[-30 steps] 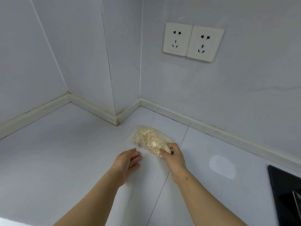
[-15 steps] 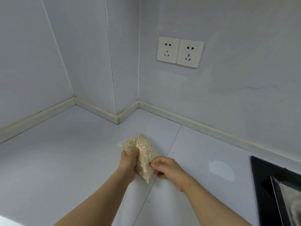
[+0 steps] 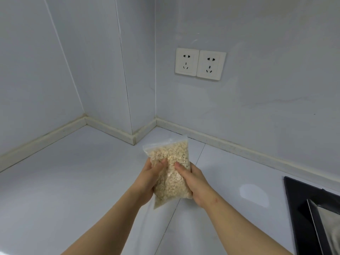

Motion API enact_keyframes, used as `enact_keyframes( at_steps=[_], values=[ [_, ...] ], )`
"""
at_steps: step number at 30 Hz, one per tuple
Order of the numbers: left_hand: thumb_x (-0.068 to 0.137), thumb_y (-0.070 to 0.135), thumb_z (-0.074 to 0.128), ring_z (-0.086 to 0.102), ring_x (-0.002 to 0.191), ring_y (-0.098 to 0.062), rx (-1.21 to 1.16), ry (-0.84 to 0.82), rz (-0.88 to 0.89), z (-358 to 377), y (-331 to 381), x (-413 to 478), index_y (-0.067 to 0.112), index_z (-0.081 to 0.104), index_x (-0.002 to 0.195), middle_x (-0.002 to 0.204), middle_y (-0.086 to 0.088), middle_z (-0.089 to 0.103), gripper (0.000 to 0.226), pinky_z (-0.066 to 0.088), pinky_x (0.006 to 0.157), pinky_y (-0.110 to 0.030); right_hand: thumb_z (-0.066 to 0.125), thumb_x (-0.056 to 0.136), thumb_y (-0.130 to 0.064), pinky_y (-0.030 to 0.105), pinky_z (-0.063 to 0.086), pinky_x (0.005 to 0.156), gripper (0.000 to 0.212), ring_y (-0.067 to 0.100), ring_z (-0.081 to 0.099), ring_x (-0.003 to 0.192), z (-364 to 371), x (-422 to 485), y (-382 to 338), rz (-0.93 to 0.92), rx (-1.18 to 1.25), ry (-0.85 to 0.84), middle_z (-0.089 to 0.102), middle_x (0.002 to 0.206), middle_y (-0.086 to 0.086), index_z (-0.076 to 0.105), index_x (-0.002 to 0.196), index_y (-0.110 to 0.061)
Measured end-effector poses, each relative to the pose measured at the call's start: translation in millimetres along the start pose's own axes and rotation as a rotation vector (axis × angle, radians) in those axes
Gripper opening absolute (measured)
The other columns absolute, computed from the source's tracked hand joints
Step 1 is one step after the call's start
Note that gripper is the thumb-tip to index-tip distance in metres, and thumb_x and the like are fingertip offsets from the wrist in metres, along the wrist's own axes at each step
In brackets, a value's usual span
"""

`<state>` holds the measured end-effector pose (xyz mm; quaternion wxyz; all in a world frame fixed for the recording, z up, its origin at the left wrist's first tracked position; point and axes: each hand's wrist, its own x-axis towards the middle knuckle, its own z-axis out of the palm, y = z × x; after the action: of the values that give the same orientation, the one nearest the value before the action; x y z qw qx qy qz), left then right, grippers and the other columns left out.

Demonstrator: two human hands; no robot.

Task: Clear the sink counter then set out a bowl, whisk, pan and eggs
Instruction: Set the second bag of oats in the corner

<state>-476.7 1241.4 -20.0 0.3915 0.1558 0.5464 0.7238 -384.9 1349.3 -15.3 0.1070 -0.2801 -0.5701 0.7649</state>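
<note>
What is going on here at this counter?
A person grips a clear plastic bag of pale flakes with both hands: the left hand on its left side, the right hand on its right. The bag is upright over the white counter, near the wall corner.

A bag of oats [image 3: 171, 173] sits between the left hand [image 3: 149, 179] and right hand [image 3: 195, 183], over the bench [image 3: 73, 181], before the wall corner [image 3: 127, 89]. Two sockets [image 3: 200, 64] are on the wall behind; a hob [image 3: 303, 208] lies far right.
</note>
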Motion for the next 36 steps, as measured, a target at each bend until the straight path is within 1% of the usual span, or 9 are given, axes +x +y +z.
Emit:
enact_keyframes(
  at_steps=[5, 8, 13, 16, 18, 24, 27, 32, 36],
  values=[
    [0.098, 0.032, 0.042, 0.067, 0.100, -0.027, -0.045, 0.043, 0.059, 16.7, 13.3, 4.3, 0.017, 0.053, 0.123, 0.114, -0.011, 0.067, 0.031, 0.057, 0.076, -0.040, 0.066, 0.086, -0.023, 0.034, 0.057, 0.072, 0.021, 0.016, 0.068, 0.088, 1.1, -3.5, -15.4, -0.131, -0.034, 0.070, 0.069, 0.099, 0.000, 0.058, 0.105, -0.020],
    [0.099, 0.036, 0.038, 0.067, 0.099, -0.027, -0.033, 0.046, 0.033, 25.4, 16.9, -1.5, 0.018, 0.055, 0.119, 0.112, -0.010, 0.068, 0.032, 0.056, 0.076, -0.040, 0.064, 0.087, -0.028, 0.034, 0.056, 0.075, 0.021, 0.015, 0.067, 0.089, 2.7, -10.2, -21.1, -0.153, -0.008, 0.096, 0.067, 0.100, 0.000, 0.053, 0.104, -0.021],
    [0.099, 0.039, 0.036, 0.069, 0.089, -0.024, 0.068, 0.052, -0.058, 38.2, 17.1, -19.2, 0.017, 0.057, 0.114, 0.103, -0.009, 0.070, 0.034, 0.055, 0.065, -0.032, 0.062, 0.087, -0.038, 0.040, 0.055, 0.086, 0.022, 0.018, 0.067, 0.090, 6.5, -22.4, -22.3, -0.176, -0.074, 0.240, 0.068, 0.099, 0.000, 0.056, 0.102, -0.022],
    [0.091, 0.045, 0.053, 0.068, 0.096, -0.028, 0.149, 0.019, -0.114, 35.1, 9.3, -33.1, 0.017, 0.051, 0.124, 0.112, -0.010, 0.068, 0.043, 0.057, 0.077, -0.041, 0.059, 0.088, -0.038, 0.041, 0.056, 0.084, 0.023, 0.021, 0.067, 0.090, 9.4, -33.3, -18.1, -0.157, -0.077, 0.329, 0.067, 0.100, 0.003, 0.057, 0.102, -0.020],
    [0.087, 0.046, 0.059, 0.068, 0.096, -0.029, 0.195, 0.009, -0.184, 33.5, 2.1, -43.3, 0.013, 0.049, 0.124, 0.113, -0.011, 0.066, 0.051, 0.057, 0.081, -0.043, 0.059, 0.087, -0.042, 0.044, 0.055, 0.085, 0.034, 0.024, 0.066, 0.093, 8.4, -39.5, -12.3, -0.115, -0.053, 0.390, 0.066, 0.106, 0.006, 0.056, 0.110, -0.017],
    [0.095, 0.032, 0.051, 0.066, 0.091, -0.025, 0.331, 0.085, -0.088, 47.1, -13.9, -58.6, 0.014, 0.055, 0.112, 0.102, -0.008, 0.067, 0.026, 0.055, 0.075, -0.036, 0.061, 0.084, -0.039, 0.038, 0.054, 0.083, 0.036, 0.024, 0.064, 0.094, -2.8, -64.6, 5.5, 0.036, -0.088, 0.373, 0.063, 0.107, 0.005, 0.051, 0.112, -0.018],
    [0.095, 0.035, 0.047, 0.063, 0.095, -0.026, 0.461, 0.150, -0.094, 58.3, -25.9, -66.2, 0.015, 0.055, 0.108, 0.103, -0.007, 0.064, 0.026, 0.053, 0.086, -0.040, 0.061, 0.080, -0.046, 0.039, 0.054, 0.086, 0.045, 0.023, 0.064, 0.095, -9.6, -80.7, 19.5, 0.062, -0.180, 0.422, 0.064, 0.109, 0.003, 0.053, 0.116, -0.021],
    [0.096, 0.032, 0.039, 0.057, 0.101, -0.027, 0.530, 0.142, -0.111, 89.1, -41.8, -92.8, 0.013, 0.043, 0.110, 0.107, -0.007, 0.055, 0.024, 0.048, 0.092, -0.042, 0.059, 0.085, -0.039, 0.029, 0.051, 0.075, 0.034, 0.020, 0.063, 0.096, -37.0, -121.9, 27.5, 0.000, -0.207, 0.483, 0.064, 0.107, 0.001, 0.055, 0.114, -0.021],
    [0.098, 0.030, 0.034, 0.054, 0.099, -0.026, 0.565, 0.071, -0.124, 139.0, -54.5, -118.4, 0.013, 0.040, 0.110, 0.106, -0.007, 0.051, 0.022, 0.047, 0.086, -0.037, 0.061, 0.085, -0.036, 0.034, 0.054, 0.082, 0.031, 0.018, 0.065, 0.092, -73.2, -169.6, 29.5, -0.038, -0.120, 0.552, 0.066, 0.103, 0.001, 0.057, 0.111, -0.020]
  ],
)
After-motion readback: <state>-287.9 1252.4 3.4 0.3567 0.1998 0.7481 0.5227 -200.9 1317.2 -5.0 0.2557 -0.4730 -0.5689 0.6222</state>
